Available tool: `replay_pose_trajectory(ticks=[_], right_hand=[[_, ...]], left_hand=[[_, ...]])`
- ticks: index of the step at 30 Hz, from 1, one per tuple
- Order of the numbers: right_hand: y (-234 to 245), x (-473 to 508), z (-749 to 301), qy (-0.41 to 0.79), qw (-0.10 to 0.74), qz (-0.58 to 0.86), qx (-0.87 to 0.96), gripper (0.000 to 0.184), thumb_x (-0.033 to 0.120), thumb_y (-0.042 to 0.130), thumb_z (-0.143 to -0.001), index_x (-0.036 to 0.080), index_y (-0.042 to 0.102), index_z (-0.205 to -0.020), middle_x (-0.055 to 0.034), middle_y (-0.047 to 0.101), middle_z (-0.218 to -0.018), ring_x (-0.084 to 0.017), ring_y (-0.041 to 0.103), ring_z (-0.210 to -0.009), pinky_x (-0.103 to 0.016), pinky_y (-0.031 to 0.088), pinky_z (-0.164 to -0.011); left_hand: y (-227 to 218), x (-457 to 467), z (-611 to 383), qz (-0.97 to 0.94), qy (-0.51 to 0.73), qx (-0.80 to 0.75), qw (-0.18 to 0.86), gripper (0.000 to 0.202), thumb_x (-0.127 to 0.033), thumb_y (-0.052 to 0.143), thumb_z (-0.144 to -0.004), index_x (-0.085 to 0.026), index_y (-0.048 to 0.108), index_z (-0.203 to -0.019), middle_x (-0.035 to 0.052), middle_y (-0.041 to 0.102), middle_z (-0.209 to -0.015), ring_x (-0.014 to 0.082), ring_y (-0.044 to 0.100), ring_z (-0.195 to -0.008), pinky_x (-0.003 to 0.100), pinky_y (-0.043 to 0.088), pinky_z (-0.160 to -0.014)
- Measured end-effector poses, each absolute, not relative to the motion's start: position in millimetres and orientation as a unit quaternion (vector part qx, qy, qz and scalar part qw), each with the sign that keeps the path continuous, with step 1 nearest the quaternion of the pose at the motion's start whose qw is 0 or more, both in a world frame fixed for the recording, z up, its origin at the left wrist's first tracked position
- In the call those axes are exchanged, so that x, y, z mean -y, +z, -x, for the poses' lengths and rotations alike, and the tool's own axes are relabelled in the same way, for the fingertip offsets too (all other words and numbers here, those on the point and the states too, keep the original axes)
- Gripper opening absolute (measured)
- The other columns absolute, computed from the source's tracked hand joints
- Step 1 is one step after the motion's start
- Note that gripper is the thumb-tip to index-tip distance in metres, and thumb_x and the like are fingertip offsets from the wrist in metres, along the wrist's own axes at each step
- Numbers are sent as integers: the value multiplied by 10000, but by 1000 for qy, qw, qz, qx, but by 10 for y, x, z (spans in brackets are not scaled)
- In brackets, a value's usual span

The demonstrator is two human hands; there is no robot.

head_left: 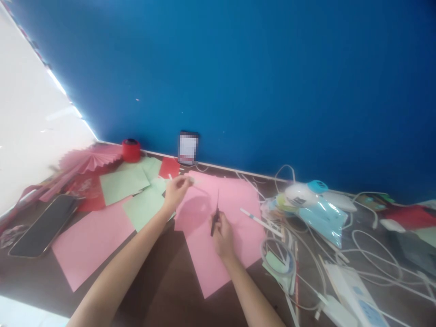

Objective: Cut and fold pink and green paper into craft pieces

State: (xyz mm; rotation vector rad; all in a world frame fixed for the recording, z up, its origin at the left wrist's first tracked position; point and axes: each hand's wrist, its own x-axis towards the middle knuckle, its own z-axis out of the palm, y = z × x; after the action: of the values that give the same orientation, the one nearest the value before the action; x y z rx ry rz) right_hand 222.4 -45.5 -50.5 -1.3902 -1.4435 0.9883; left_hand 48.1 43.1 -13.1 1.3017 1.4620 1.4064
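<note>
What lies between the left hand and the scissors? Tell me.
Head view: only bare pink paper lies between the left hand, pinching a pale strip, and the dark scissors in the right hand.

The pink sheet [218, 254] near you is matt, smooth paper, and the green sheets [124, 184] are the same. The strip [192, 180] in your left hand [175, 190] looks like thin white paper. The scissors [215, 215] in your right hand [223, 234] are dark; their material I cannot tell. At the left the phone [44, 225] is glossy black, and at the right the bag [322, 218] is shiny plastic.
</note>
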Motion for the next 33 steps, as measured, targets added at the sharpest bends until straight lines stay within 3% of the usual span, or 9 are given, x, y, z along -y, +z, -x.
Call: replay_pose_trajectory(ticks=[3, 6, 9, 15, 20, 27, 33], right_hand=[[-502, 455, -2216, 401, 443, 554, 580, 132, 307, 440, -819, 201, 503, -864, 11, 551, -676, -121, 509, -556, -219, 388, -509], [-497, 456, -2208, 412, 441, 552, 576, 118, 297, 430, -825, 203, 495, -854, 18, 540, -648, -117, 500, -535, -216, 378, -493], [-497, 456, -2204, 415, 443, 551, 573, 117, 299, 434, -823, 201, 494, -847, 17, 538, -652, -112, 492, -529, -212, 377, -485], [-499, 458, -2199, 414, 446, 551, 571, 132, 306, 440, -820, 199, 497, -872, 24, 518, -643, -103, 460, -514, -207, 369, -477], [-495, 462, -2199, 425, 447, 540, 572, 123, 299, 443, -818, 201, 496, -868, 18, 531, -671, -105, 474, -528, -208, 369, -481], [-475, 466, -2194, 423, 444, 545, 572, 123, 308, 444, -824, 203, 498, -862, 13, 555, -694, -115, 504, -561, -216, 388, -514], [-457, 467, -2192, 423, 441, 544, 575, 115, 296, 447, -824, 204, 496, -870, 6, 570, -716, -123, 527, -597, -222, 397, -541]], left_hand=[[-94, -505, -403, -320, 660, -483, 478, 183, -286, 535, -779, -113, 589, -798, 99, 672, -824, 193, 640, -878, 360, 496, -837], [-159, -524, -312, -237, 682, -480, 499, 104, -207, 539, -763, -114, 553, -718, 127, 673, -829, 200, 646, -883, 353, 507, -832], [-268, -500, -218, -251, 649, -535, 479, 169, -258, 524, -764, -99, 577, -740, 126, 678, -805, 185, 656, -801, 322, 522, -756], [-313, -393, -45, -502, 404, -710, 284, 319, -303, 402, -789, -121, 651, -707, 41, 627, -596, 164, 592, -599, 255, 440, -581], [-268, -281, -20, -610, 199, -766, 44, 352, -292, 346, -832, -139, 642, -720, 97, 618, -873, 191, 581, -712, 267, 374, -553], [-231, -223, -18, -632, 108, -765, -60, 322, -248, 339, -836, -149, 642, -788, 110, 574, -949, 240, 539, -868, 263, 359, -525], [-180, -154, 43, -639, 67, -761, -83, 306, -220, 342, -826, -136, 636, -832, 125, 560, -933, 247, 507, -851, 269, 378, -534]])
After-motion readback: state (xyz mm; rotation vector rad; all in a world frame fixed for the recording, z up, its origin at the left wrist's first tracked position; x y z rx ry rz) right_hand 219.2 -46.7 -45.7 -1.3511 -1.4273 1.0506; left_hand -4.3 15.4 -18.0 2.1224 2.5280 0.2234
